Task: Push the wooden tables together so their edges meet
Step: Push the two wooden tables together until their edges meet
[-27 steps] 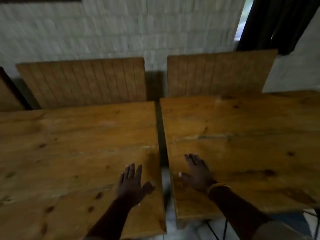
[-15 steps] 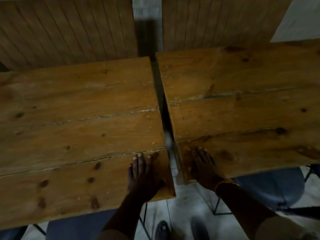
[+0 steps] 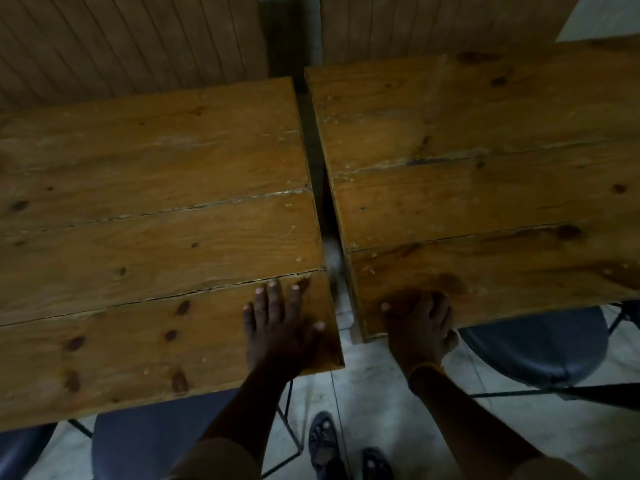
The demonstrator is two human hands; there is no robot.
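Two wooden plank tables stand side by side with a narrow dark gap between them. My left hand (image 3: 277, 323) lies flat, fingers spread, on the near right corner of the left table (image 3: 138, 237). My right hand (image 3: 420, 323) rests over the near left corner of the right table (image 3: 485, 185), fingers on top and thumb off the front edge. The gap is a little wider near me than at the far end. The right table's near edge sits farther from me than the left table's.
Slatted wooden bench backs (image 3: 138, 36) stand behind both tables against a pale wall. A dark blue chair (image 3: 540, 348) sits under the right table, another (image 3: 149, 441) under the left. My sandalled feet (image 3: 343, 448) stand on the tiled floor.
The view has tilted down and closer to the near edge. Both hands slid back toward me onto the tables' near inner corners. The gap between the tables looks about the same.
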